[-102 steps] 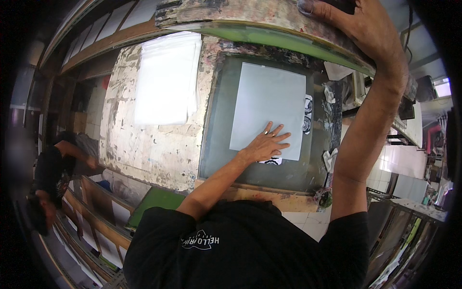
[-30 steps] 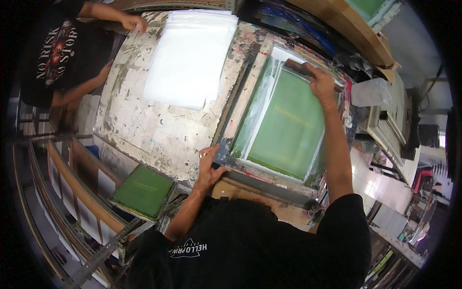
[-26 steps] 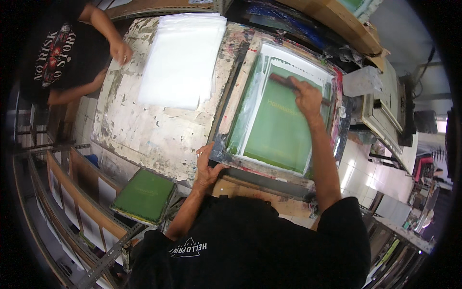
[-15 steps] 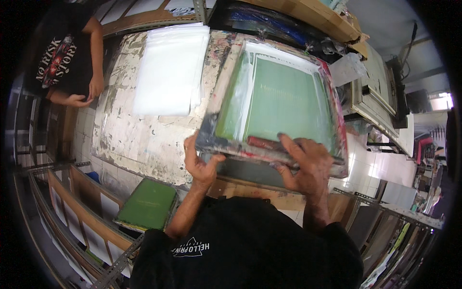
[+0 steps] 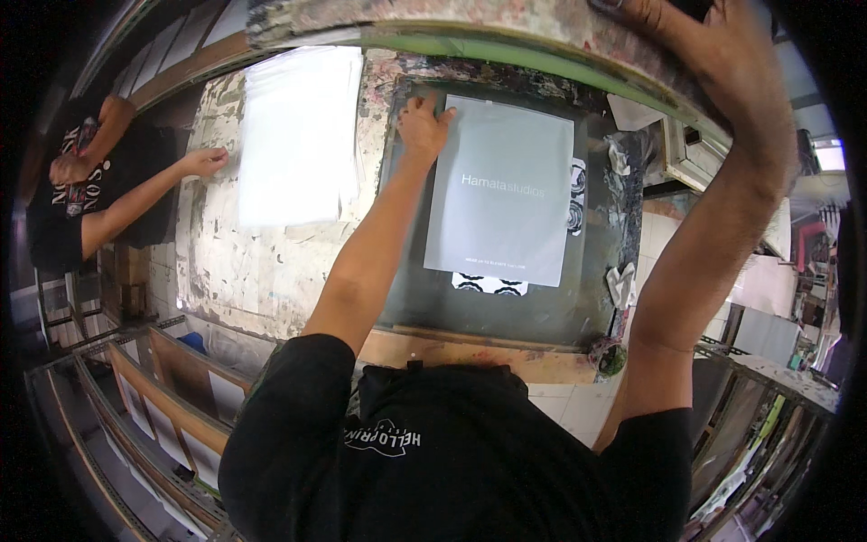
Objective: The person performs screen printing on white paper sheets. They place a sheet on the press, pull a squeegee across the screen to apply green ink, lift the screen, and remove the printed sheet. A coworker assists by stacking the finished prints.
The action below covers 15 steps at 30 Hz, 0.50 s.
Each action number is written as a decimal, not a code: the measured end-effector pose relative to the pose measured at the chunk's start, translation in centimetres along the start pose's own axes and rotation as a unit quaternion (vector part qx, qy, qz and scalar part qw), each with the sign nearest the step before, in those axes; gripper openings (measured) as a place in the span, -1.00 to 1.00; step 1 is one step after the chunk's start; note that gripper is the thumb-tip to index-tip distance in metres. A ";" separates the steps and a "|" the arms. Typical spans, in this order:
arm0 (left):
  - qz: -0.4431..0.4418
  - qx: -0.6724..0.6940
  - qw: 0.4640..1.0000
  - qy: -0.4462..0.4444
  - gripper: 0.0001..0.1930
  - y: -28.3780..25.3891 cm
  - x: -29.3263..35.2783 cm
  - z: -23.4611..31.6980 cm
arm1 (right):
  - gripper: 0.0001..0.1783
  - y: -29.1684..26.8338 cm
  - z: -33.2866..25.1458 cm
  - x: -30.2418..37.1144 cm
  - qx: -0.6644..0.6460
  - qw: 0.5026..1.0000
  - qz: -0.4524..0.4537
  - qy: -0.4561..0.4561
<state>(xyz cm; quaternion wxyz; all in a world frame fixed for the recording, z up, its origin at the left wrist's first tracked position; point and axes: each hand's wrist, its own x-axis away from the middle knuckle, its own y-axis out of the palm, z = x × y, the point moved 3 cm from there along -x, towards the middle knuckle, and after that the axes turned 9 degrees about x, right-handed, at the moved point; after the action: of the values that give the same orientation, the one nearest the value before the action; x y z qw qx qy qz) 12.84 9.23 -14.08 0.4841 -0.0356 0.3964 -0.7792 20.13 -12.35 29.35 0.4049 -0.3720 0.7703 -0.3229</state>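
My right hand (image 5: 709,45) is closed on the paint-stained frame (image 5: 470,20) of a printing screen, held up along the top edge of the view. Only a strip of its green mesh shows. Below it, a frosted grey sheet (image 5: 501,217) with fresh-looking white lettering lies on a dark glassy board (image 5: 406,289). My left hand (image 5: 423,131) reaches to the sheet's upper left corner, fingers apart, its thumb by the edge. Black-and-white patterned pieces (image 5: 489,284) stick out from under the sheet at the bottom and right.
A stack of white sheets (image 5: 298,135) lies on the worn, paint-chipped table (image 5: 262,271) to the left. Another person's hand (image 5: 206,161) reaches toward that stack. Crumpled white scraps (image 5: 621,285) and a small stained pot (image 5: 608,355) sit along the board's right side.
The screen has swung up and away, uncovering the board and lettered sheet. My right hand has risen with its frame; my left hand has moved forward to the sheet. The other person has reached toward the stack.
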 end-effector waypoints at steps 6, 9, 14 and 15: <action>-0.006 0.076 0.997 -0.026 -0.83 2.6 1.2 0.4 | -0.43 0.5 -1.0 -0.3 0.082 0.995 0.059 -0.021; 0.004 0.205 0.972 -0.119 -0.86 1.9 0.7 0.9 | -0.45 1.7 -0.8 -0.3 0.117 0.988 0.084 -0.056; 0.132 0.301 0.942 -0.068 -0.85 -5.3 0.7 0.2 | -0.48 0.7 0.9 -0.9 0.067 0.994 0.054 -0.064; 0.141 0.300 0.938 -0.104 -0.85 -7.6 1.2 -0.7 | -0.46 0.4 1.8 -1.0 0.082 0.993 0.052 -0.068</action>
<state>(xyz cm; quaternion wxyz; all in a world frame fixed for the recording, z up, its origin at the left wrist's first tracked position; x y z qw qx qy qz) 6.41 10.34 -10.02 0.6160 0.0870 0.0930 -0.7774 21.94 -11.62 28.59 0.5019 -0.3186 0.7299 -0.3375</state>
